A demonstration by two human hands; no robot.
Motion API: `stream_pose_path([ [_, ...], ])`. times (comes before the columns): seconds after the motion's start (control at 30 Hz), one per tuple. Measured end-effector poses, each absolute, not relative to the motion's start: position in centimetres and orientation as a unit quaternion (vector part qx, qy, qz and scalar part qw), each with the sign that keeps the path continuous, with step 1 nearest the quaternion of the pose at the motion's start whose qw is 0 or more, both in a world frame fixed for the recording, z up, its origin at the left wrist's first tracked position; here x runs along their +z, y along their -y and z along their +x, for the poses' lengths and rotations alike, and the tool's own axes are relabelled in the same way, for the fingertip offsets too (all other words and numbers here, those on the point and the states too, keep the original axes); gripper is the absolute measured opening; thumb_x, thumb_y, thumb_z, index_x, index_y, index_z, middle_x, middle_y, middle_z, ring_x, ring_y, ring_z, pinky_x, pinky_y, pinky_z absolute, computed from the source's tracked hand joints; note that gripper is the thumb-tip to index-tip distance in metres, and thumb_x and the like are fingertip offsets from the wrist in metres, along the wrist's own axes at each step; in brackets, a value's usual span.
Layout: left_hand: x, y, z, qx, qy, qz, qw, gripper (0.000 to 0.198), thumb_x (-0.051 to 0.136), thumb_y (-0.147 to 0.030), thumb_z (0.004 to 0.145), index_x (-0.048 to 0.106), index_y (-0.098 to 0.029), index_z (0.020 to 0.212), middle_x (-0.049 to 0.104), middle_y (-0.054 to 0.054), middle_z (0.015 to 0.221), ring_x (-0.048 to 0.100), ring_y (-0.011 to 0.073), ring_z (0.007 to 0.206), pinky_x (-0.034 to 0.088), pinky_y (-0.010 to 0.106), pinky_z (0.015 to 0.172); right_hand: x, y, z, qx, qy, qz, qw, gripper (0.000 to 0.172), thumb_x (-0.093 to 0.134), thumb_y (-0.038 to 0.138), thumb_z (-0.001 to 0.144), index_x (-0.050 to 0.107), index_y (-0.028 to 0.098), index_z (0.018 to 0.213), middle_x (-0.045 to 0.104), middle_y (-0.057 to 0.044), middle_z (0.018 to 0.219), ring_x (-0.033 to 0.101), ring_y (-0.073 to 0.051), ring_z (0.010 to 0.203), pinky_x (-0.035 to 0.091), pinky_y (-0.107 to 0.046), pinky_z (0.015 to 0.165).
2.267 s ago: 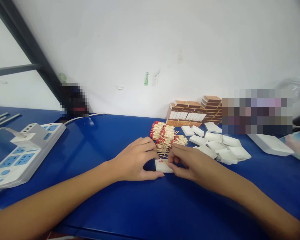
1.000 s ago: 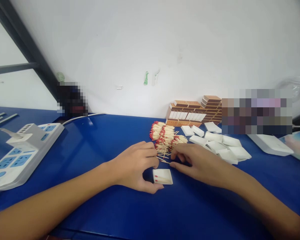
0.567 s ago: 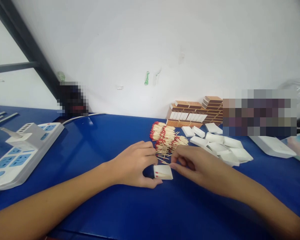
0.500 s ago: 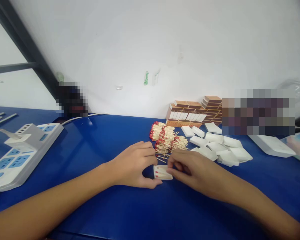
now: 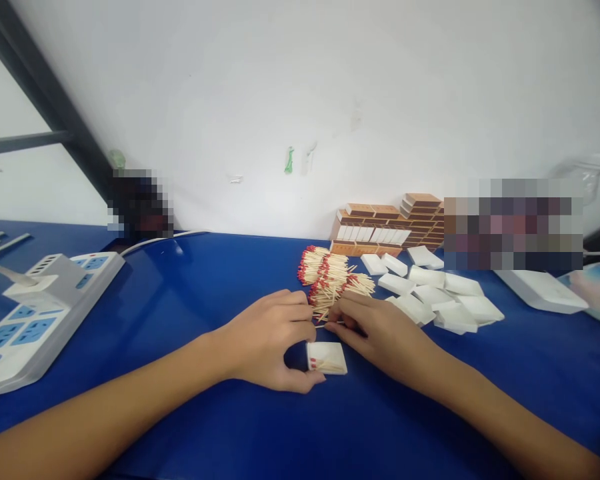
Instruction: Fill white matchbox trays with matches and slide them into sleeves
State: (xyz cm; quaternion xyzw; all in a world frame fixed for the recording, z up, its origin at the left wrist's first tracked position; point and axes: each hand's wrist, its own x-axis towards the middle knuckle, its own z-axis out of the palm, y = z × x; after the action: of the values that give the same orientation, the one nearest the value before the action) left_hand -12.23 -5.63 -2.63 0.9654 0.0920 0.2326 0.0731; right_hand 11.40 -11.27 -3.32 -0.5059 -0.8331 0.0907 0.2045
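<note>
A small white matchbox tray (image 5: 329,351) lies on the blue table with a few red-tipped matches along its near side. My left hand (image 5: 273,341) curves around its left end, thumb at the near edge and fingers at the far corner, steadying it. Just beyond the tray, my right hand (image 5: 375,327) has thumb and fingertips pinched on a match (image 5: 319,327) at the front of the match pile. That pile of loose matches (image 5: 330,273) has red heads mostly to the left. Right of it lie several white trays (image 5: 430,277), jumbled together.
Against the wall stands a stack of brown matchboxes (image 5: 380,248), some with white ends showing. A larger white box (image 5: 543,291) is at the right. On the left lies a white power strip (image 5: 55,313) with a plug and a cable.
My right hand has left the tray and moved slightly away from me to the pile's front edge, where it pinches a match. My left hand stays at the tray.
</note>
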Motion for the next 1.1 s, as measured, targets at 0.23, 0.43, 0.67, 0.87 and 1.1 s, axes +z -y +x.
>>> stream_pose_path([
  [0.23, -2.7, 5.3, -12.2, 0.231, -0.103, 0.965, 0.065, 0.031, 0.074, -0.047, 0.085, 0.069, -0.016, 0.086, 0.064, 0.004, 0.081, 0.059, 0.0189, 0.081, 0.046, 0.034, 0.075, -3.0, 11.3, 12.1, 0.108, 0.837, -0.508, 0.174, 0.009, 0.062, 0.016, 0.099, 0.060, 0.020, 0.091, 0.064, -0.003, 0.087, 0.057, -0.016, 0.071, 0.040, -0.028, 0.063],
  [0.43, -2.7, 5.3, -12.2, 0.231, -0.106, 0.965, 0.066, 0.032, 0.074, -0.047, 0.086, 0.070, -0.016, 0.089, 0.068, 0.005, 0.086, 0.061, 0.0199, 0.083, 0.047, 0.033, 0.077, -2.9, 11.2, 12.4, 0.116, 0.836, -0.508, 0.173, 0.008, 0.060, 0.018, 0.101, 0.060, 0.020, 0.093, 0.064, -0.003, 0.088, 0.059, -0.017, 0.075, 0.041, -0.028, 0.066],
  [0.67, -2.7, 5.4, -12.2, 0.225, -0.112, 0.966, 0.059, 0.033, 0.074, -0.049, 0.086, 0.071, -0.016, 0.089, 0.066, 0.005, 0.083, 0.060, 0.0203, 0.082, 0.046, 0.033, 0.076, -2.7, 11.2, 12.7, 0.108, 0.834, -0.519, 0.152, 0.012, 0.057, 0.021, 0.103, 0.058, 0.020, 0.091, 0.064, -0.003, 0.088, 0.057, -0.017, 0.073, 0.040, -0.029, 0.063],
  [0.87, -2.8, 5.4, -12.2, 0.228, -0.113, 0.966, 0.055, 0.033, 0.074, -0.048, 0.087, 0.070, -0.016, 0.090, 0.067, 0.005, 0.084, 0.060, 0.0203, 0.082, 0.048, 0.034, 0.078, -2.6, 11.1, 12.6, 0.114, 0.833, -0.522, 0.144, 0.012, 0.057, 0.021, 0.103, 0.057, 0.021, 0.090, 0.065, -0.004, 0.089, 0.057, -0.017, 0.072, 0.041, -0.029, 0.063],
  [1.1, -2.8, 5.3, -12.2, 0.240, -0.101, 0.964, 0.053, 0.032, 0.072, -0.047, 0.088, 0.070, -0.016, 0.091, 0.067, 0.006, 0.086, 0.060, 0.0199, 0.082, 0.048, 0.034, 0.077, -2.6, 11.1, 12.6, 0.100, 0.833, -0.524, 0.143, 0.014, 0.054, 0.021, 0.103, 0.056, 0.021, 0.090, 0.065, -0.003, 0.087, 0.059, -0.017, 0.071, 0.042, -0.030, 0.062],
])
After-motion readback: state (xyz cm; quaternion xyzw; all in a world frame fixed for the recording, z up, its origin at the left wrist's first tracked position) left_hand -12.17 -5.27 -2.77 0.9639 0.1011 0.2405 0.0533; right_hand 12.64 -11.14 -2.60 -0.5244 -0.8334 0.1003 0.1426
